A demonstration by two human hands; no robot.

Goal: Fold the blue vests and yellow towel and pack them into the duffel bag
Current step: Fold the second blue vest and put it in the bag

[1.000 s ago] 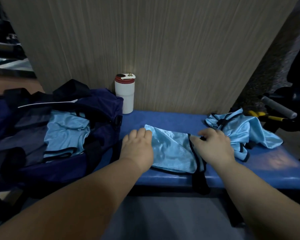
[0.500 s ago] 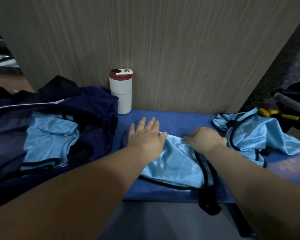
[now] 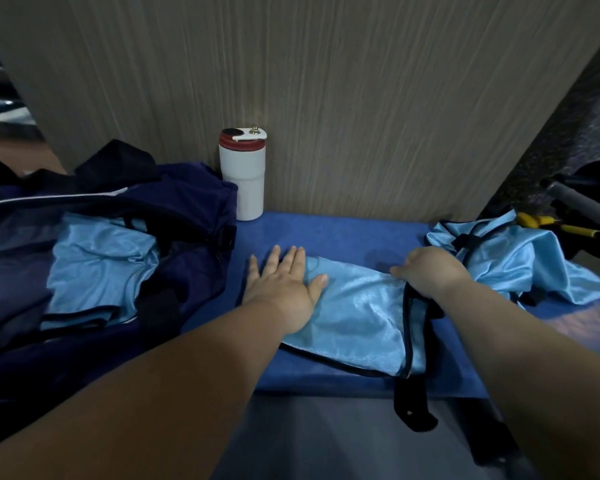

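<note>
A light blue vest (image 3: 357,313) with black trim lies partly folded on the blue bench (image 3: 326,237), one black strap hanging over the front edge. My left hand (image 3: 284,282) lies flat with spread fingers on the vest's left end. My right hand (image 3: 430,271) has curled fingers on the vest's far right edge by the black trim. Another blue vest (image 3: 510,258) lies crumpled at the bench's right end. The dark navy duffel bag (image 3: 174,216) sits open on the left, with a folded blue vest (image 3: 97,265) inside. No yellow towel is in view.
A white tumbler with a red lid (image 3: 242,174) stands against the wood-grain wall behind the bench. Yellow-handled tools (image 3: 548,225) and a grey bar (image 3: 582,202) lie beyond the bench's right end. Grey floor runs below the bench's front edge.
My left hand went from curled on the vest's left edge to flat with spread fingers. The view shifted closer and slightly left. My right hand stayed at the vest's right edge.
</note>
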